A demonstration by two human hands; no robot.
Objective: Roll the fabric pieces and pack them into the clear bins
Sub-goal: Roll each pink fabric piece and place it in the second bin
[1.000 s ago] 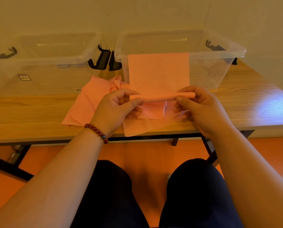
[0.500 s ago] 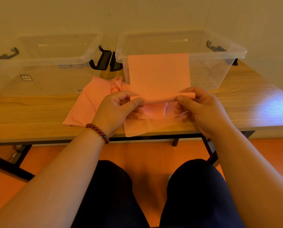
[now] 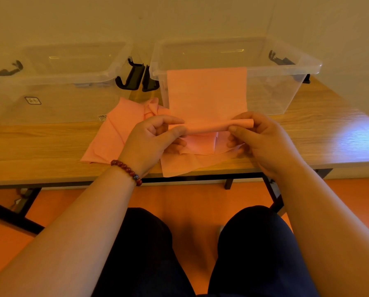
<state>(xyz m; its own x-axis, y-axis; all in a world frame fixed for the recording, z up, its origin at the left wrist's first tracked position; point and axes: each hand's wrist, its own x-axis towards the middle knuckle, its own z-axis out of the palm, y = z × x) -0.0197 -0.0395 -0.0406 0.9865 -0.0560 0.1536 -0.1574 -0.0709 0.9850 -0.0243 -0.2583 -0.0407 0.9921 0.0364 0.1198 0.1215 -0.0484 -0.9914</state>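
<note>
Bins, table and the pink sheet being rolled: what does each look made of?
Left bin and right bin: clear glossy hard plastic; the table shows through their walls. Table: wood-grain top, probably laminate, with a soft sheen. Pink sheet: thin matte fabric, possibly non-woven; it rolls tightly between the left hand and right hand, its free part flat.

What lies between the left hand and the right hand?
The rolled end of the pink fabric piece spans from left hand to right hand, in the head view.
</note>
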